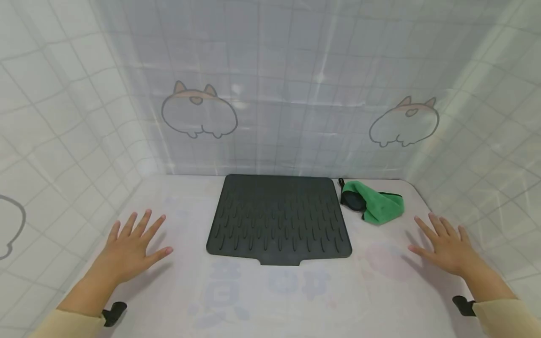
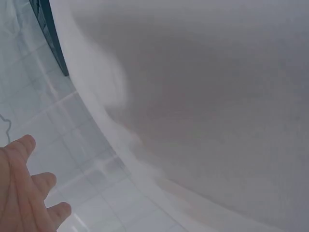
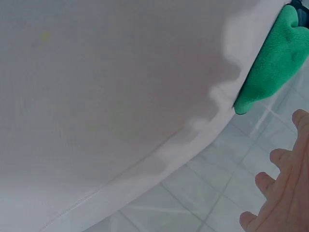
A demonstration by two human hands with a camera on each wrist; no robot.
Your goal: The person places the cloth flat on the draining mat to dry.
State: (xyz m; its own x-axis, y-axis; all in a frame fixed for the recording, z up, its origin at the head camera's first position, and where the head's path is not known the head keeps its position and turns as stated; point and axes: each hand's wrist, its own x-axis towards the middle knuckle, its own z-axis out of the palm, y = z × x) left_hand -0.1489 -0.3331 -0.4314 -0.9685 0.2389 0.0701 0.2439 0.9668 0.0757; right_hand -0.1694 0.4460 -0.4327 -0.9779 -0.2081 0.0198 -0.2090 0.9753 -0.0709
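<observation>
One left hand [image 1: 127, 254] and one right hand [image 1: 450, 250] hover palm-down, fingers [image 1: 154, 229] spread wide.

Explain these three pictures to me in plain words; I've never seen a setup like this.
There is no machine here. Each grip is simply a person's bare hand: the left grip and the right grip.

The wide picture comes from a camera worn on the head, looking forward and down. The other two come from a camera on each wrist. They show mostly bare white surface, with some of that hand's fingers near a lower corner.

On the white surface lies a dark ridged mat, its short tab towards the person. To its right lies a crumpled green cloth item with black parts; I can't tell exactly what it is.

Nothing is held: both hands are open, fingers spread, one on each side of these things.
</observation>
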